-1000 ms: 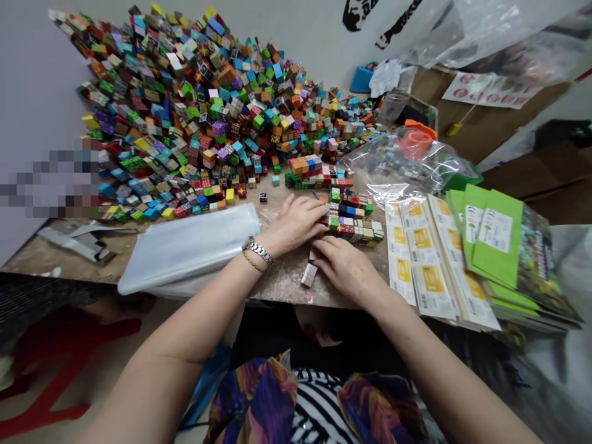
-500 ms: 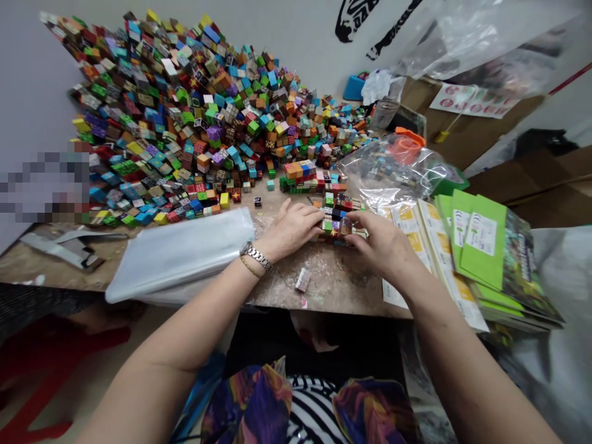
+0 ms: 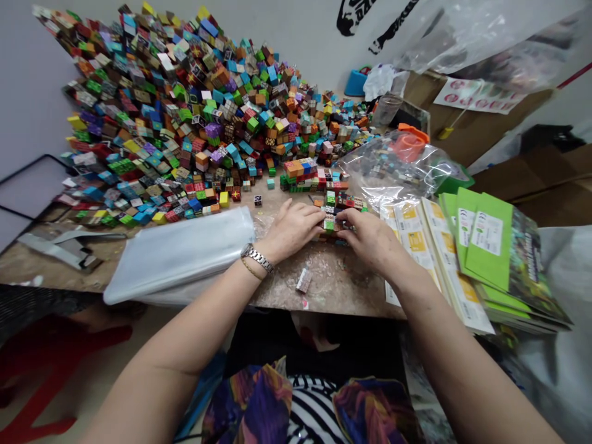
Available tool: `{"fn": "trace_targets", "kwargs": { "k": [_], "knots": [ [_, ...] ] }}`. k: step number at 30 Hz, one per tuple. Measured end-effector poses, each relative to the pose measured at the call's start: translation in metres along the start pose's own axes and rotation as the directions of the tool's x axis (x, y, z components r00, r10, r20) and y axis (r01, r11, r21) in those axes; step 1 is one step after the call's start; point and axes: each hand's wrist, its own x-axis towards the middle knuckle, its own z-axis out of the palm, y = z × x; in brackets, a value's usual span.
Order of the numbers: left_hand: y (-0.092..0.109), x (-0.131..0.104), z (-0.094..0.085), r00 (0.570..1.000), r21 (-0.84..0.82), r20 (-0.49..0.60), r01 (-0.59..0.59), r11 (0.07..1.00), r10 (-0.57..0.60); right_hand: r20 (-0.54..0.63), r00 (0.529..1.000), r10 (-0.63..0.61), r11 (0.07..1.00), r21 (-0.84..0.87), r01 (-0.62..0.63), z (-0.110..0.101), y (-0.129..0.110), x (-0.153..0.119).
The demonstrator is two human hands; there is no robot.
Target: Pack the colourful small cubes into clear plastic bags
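On the worktable in front of me, small colourful printed cubes [image 3: 329, 218] are lined up in a compact block. My left hand [image 3: 296, 227] presses its fingertips against the left side of these cubes. From the right, my right hand [image 3: 372, 237] closes in with thumb and index finger at the cubes, partly covering them. More cubes in the same group [image 3: 349, 201] show just beyond the right fingers. Behind them lies a second neat stack of cubes [image 3: 300, 174]. One loose pale cube piece [image 3: 304, 280] rests near the table's front edge.
A huge heap of mixed cubes [image 3: 185, 117] fills the back left. Clear plastic bags [image 3: 185, 253] lie left of my forearm. To the right are sticker sheets [image 3: 411, 240], green booklets [image 3: 485, 240] and a clear bag [image 3: 383, 163] beside an orange tape ring [image 3: 411, 145].
My right hand has shifted left, its fingers now closer to the left hand. The brownish cube at its fingertips is now hidden. The left hand stays in place.
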Motion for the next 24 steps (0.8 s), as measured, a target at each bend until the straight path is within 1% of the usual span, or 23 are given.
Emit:
{"fn": "trace_targets", "kwargs": {
  "k": [2,5,7,8,11,14,16,18,20,22,24],
  "knots": [
    [0.001,0.000,-0.001,1.000,-0.003,0.003,0.007,1.000,-0.007,-0.021,1.000,-0.020,0.998,0.051,0.021,0.001,0.002,-0.001],
    [0.001,-0.001,-0.001,1.000,-0.012,0.012,0.013,1.000,-0.013,-0.139,0.984,-0.111,0.987,0.103,0.126,-0.002,0.000,-0.011],
    [0.002,-0.001,-0.002,1.000,-0.020,0.016,0.020,1.000,-0.019,-0.213,0.966,-0.146,0.978,0.119,0.174,-0.005,-0.010,-0.023],
    [0.002,-0.001,-0.003,1.000,-0.025,0.019,0.023,0.999,-0.023,-0.218,0.964,-0.151,0.974,0.134,0.182,-0.006,-0.018,-0.031],
    [0.003,0.000,-0.005,0.999,-0.038,0.026,0.037,0.999,-0.036,-0.107,0.978,-0.176,0.966,0.175,0.193,0.000,-0.048,-0.057],
    [0.004,0.001,-0.006,0.998,-0.047,0.035,0.049,0.998,-0.047,0.046,0.983,-0.179,0.976,0.137,0.171,0.018,-0.072,-0.076],
    [0.004,0.001,-0.007,0.999,-0.048,0.034,0.043,0.998,-0.041,0.088,0.983,-0.161,0.983,0.102,0.152,0.032,-0.080,-0.082],
    [0.003,0.002,-0.007,0.999,-0.043,0.030,0.029,0.999,-0.028,0.087,0.985,-0.146,0.985,0.101,0.137,0.040,-0.082,-0.084],
    [0.002,0.001,-0.006,1.000,-0.032,0.027,0.015,0.999,-0.014,0.055,0.987,-0.149,0.980,0.143,0.140,0.041,-0.078,-0.083],
    [0.000,0.001,-0.005,1.000,-0.017,0.030,0.002,1.000,-0.002,-0.004,0.988,-0.156,0.968,0.197,0.154,0.034,-0.069,-0.081],
    [0.000,0.001,-0.006,0.999,0.005,0.034,-0.009,1.000,0.009,-0.094,0.986,-0.141,0.963,0.218,0.158,0.022,-0.055,-0.076]
  ]
}}
